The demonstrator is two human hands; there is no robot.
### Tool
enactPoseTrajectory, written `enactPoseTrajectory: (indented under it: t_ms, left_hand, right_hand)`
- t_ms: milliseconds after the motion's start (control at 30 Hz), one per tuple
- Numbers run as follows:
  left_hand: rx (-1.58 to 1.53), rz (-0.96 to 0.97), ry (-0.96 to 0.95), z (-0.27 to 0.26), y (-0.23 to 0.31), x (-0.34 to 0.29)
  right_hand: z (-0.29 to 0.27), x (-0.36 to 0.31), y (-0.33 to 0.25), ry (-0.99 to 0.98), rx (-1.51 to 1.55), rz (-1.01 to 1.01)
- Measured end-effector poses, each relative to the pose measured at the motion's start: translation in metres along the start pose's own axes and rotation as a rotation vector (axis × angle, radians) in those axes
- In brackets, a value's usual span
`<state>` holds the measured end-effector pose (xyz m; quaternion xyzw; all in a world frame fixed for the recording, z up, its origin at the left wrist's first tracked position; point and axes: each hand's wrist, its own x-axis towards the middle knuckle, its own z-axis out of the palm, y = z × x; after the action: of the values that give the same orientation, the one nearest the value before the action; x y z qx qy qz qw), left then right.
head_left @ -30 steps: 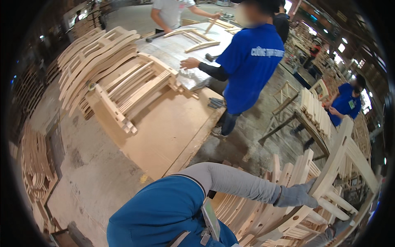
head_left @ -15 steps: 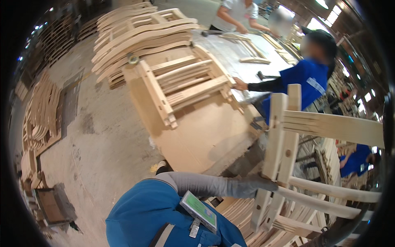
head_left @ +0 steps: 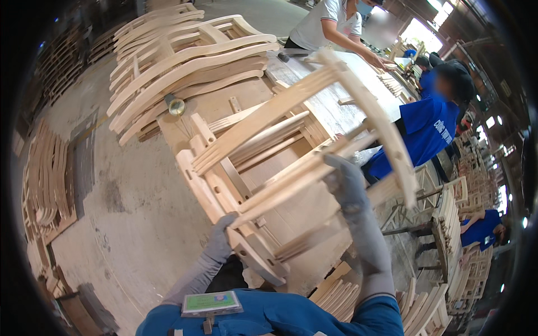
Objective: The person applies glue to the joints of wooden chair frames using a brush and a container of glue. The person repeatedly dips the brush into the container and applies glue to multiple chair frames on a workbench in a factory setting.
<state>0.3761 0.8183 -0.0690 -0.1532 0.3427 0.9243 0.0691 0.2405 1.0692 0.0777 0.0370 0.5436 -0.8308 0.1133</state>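
A pale wooden slatted frame [head_left: 269,115], which looks like part of a chair, is tilted over the cardboard-topped table [head_left: 193,120]; its far right end is smeared by motion. My gloved left hand [head_left: 222,239] is closed on its near left corner. Further right, my gloved right hand [head_left: 344,182] grips one of its rails, some fingers hidden behind the wood. Beneath it, partly covered, another slatted frame [head_left: 276,130] lies on the cardboard. Whether one or two frames are in my hands is hard to tell.
Curved wooden frames [head_left: 185,59] are piled at the table's far left, beside a tape roll [head_left: 176,106]. A person in blue [head_left: 420,123] stands close on the right, another in white [head_left: 330,25] beyond. More wooden parts [head_left: 50,173] are stacked on the floor at left.
The held frame has swung from my right side leftward over the table. My left hand, now at its near left corner, has moved left; my right hand has come clearly into view.
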Motion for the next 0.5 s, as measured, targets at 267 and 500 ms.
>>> enactPoseTrajectory:
  t_ms: [267,500]
  left_hand:
    - [0.016,0.007,0.083,-0.073,0.067,0.085]
    - [-0.108,-0.110,0.130,-0.039,0.077,0.152]
  right_hand:
    - [0.024,0.175,0.113,0.086,0.262,0.282]
    - [0.000,0.199,0.102,0.012,0.188,0.193]
